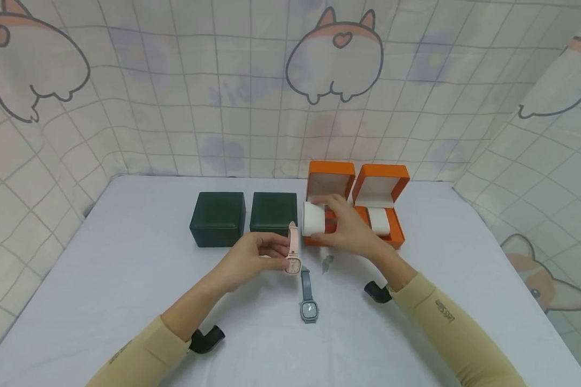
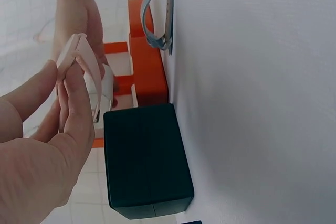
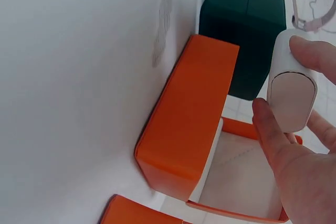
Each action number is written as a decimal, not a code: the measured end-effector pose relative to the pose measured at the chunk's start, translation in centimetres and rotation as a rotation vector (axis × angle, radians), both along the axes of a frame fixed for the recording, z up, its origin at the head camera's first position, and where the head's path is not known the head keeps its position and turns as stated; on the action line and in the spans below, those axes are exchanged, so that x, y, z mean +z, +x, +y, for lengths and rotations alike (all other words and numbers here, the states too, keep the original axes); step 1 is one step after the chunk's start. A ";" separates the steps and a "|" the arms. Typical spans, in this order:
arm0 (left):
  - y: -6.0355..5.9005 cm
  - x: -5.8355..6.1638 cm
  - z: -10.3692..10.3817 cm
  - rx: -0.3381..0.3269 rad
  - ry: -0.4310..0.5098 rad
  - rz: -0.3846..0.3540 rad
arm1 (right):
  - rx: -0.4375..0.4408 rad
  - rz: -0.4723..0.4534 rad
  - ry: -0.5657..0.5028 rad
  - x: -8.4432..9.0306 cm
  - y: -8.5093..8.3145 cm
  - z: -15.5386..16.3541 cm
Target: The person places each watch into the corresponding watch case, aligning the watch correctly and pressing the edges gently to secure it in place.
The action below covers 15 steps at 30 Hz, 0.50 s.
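My left hand [image 1: 266, 253] pinches a pink watch [image 1: 292, 252] upright above the table; its strap [image 2: 79, 59] shows between my fingers in the left wrist view. My right hand [image 1: 345, 224] grips a white watch cushion [image 1: 313, 219] just in front of the left open orange box [image 1: 330, 180]. The cushion [image 3: 291, 85] is held between thumb and fingers above that box [image 3: 189, 119]. A grey-blue watch [image 1: 308, 301] lies flat on the table, nearer to me than both hands.
Two closed dark green boxes [image 1: 218, 217] [image 1: 273, 210] stand left of the orange ones. The right open orange box [image 1: 381, 183] holds its own white cushion [image 1: 380, 221]. A white cloth covers the table [image 1: 126, 279], with patterned fabric walls around it.
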State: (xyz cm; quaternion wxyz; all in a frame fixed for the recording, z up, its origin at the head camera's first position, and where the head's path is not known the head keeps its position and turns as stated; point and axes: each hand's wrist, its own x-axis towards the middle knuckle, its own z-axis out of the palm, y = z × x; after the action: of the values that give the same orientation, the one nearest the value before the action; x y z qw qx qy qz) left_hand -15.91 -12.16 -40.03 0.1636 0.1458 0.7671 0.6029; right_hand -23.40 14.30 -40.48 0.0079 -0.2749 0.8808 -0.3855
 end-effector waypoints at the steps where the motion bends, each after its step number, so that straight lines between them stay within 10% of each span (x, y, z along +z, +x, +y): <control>1: 0.0 0.0 0.0 0.000 0.009 -0.002 | 0.003 -0.007 -0.007 0.0 0.1 0.0; 15: -0.3 0.1 0.5 0.086 0.077 -0.005 | 0.000 -0.022 0.005 -0.1 1.4 0.0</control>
State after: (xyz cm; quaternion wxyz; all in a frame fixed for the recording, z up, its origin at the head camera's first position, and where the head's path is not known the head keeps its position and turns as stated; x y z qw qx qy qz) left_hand -16.20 -11.65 -39.91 0.1337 0.1172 0.7484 0.6390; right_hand -21.97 14.31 -40.62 0.0186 -0.2708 0.8816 -0.3862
